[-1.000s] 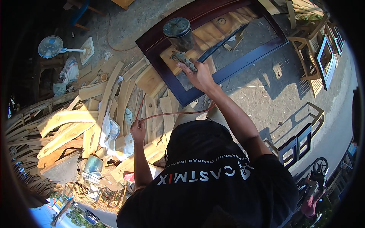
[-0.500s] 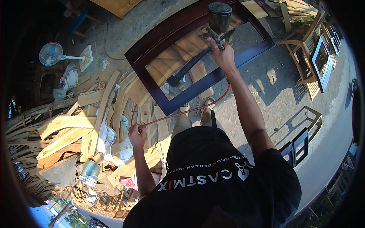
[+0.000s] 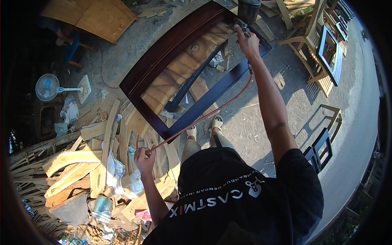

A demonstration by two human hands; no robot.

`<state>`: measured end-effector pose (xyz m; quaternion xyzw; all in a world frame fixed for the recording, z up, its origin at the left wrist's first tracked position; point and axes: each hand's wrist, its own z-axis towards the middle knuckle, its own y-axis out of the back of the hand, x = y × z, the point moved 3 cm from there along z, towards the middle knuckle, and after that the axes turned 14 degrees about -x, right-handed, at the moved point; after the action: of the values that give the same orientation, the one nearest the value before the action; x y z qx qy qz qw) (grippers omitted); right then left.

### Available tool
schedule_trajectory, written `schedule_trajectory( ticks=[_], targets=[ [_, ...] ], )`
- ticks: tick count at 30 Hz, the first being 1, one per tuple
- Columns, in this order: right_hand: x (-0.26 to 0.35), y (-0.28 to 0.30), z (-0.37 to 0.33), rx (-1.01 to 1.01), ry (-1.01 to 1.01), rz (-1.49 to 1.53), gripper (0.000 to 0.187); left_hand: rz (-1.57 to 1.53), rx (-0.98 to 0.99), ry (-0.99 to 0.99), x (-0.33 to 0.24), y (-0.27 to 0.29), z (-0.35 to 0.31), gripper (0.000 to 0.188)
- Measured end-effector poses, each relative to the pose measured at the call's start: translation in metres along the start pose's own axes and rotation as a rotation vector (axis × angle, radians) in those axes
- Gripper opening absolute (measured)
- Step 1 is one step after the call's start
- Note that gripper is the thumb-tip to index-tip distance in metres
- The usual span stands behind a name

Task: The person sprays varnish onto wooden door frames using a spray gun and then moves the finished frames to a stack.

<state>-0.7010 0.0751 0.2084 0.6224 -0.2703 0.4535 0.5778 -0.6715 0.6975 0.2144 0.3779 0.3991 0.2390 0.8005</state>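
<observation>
My right hand [image 3: 248, 44] is closed around a spray gun [image 3: 242, 27] with a dark round cup [image 3: 248, 12] on top. It is over the far right end of a dark red-brown wooden frame [image 3: 163, 65], which has a broad, curved top rail. Whether any spray is coming out I cannot see. From the gun a thin red hose [image 3: 212, 109] sags across the near side of the frame to my left hand [image 3: 145, 160]. The fingers of that hand are pinched around the hose, beside the frame's near corner.
Curved wood offcuts [image 3: 73, 161] and a paint-stained bucket [image 3: 102, 206] lie at the left. Behind them stand a fan [image 3: 47, 87] and a wooden panel [image 3: 92, 18]. On the right are a wooden chair [image 3: 306, 41] and small dark frames [image 3: 321, 150]. My sandalled feet [image 3: 216, 123] are close to the workpiece.
My right hand has carried the spray gun outward and right, toward the frame's right end. The whole view has shifted, and my left hand still grips the hose.
</observation>
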Motion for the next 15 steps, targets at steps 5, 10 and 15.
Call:
schedule_trajectory(
  ticks=[5,10,15],
  targets=[
    [0.000,0.005,0.041,-0.076,0.158,-0.177,0.076,0.000,0.001,0.088,0.011,0.004,0.000,0.030],
    [0.011,-0.001,0.018,0.039,0.212,-0.192,0.075,0.045,0.001,0.050,0.025,0.009,0.008,0.026],
    [0.049,-0.016,-0.063,0.216,0.175,-0.205,0.071,0.114,-0.076,0.035,0.059,0.029,0.010,0.027]
  ],
)
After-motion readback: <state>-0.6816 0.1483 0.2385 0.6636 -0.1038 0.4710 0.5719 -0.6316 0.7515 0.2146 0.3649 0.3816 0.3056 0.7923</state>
